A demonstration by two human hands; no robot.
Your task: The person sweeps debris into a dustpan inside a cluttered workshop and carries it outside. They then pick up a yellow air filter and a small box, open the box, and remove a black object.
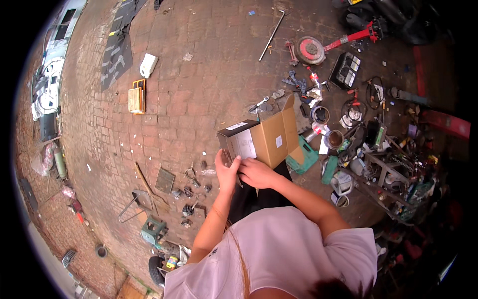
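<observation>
A cardboard box (271, 134) stands in front of me, brown on its bare faces and dark and white on its printed part. A brown flap stands up at its far right. My left hand (227, 172) grips the box's near left corner, thumb on the near side and fingers round the edge. Close beside it, my right hand (257, 174) has its fingers bent onto the near edge of the box. The two hands almost meet there. What lies inside the box is hidden from this view.
Right of the box stands a green stool (302, 157), with tins, bottles and tools beyond it. A car battery (345, 70) and red floor jack (343, 42) lie at the far right. Leftward are a wooden-handled tool (145, 180), an air filter (136, 99) and a white jug (148, 65).
</observation>
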